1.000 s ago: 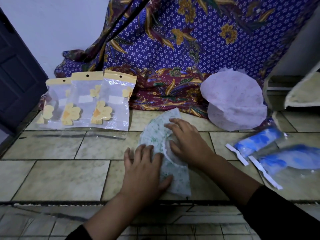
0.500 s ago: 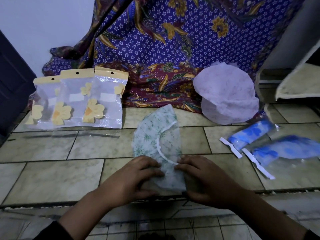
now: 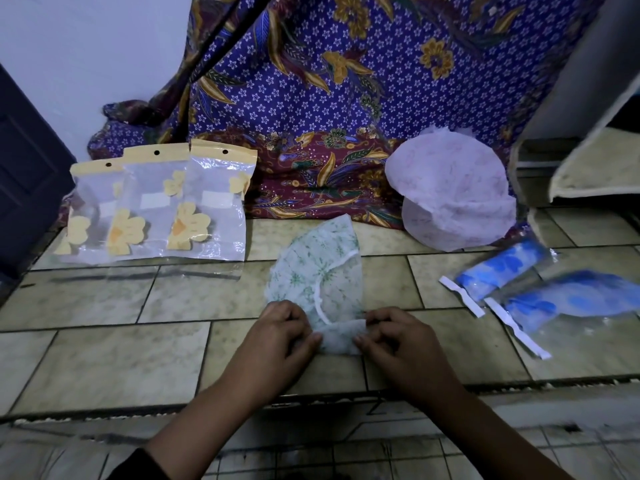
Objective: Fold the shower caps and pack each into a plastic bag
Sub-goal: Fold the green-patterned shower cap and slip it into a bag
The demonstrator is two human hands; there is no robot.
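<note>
Patterned purple cloth (image 3: 346, 98) hangs across the far side. Tiled floor (image 3: 104, 358) carries everything else. Far right: pale pink shower caps (image 3: 450, 188), stacked against the cloth. Far left: three empty plastic bags (image 3: 156, 209) with yellow flower prints, overlapping. Right: two packed bags (image 3: 512, 268) holding blue caps, side by side. Centre: green-print shower cap (image 3: 318, 275), folded narrow, lying flat, its near end turned up. Left hand (image 3: 277, 341) and right hand (image 3: 405, 344) each pinch that near end, fingers curled, one on each side.
</note>
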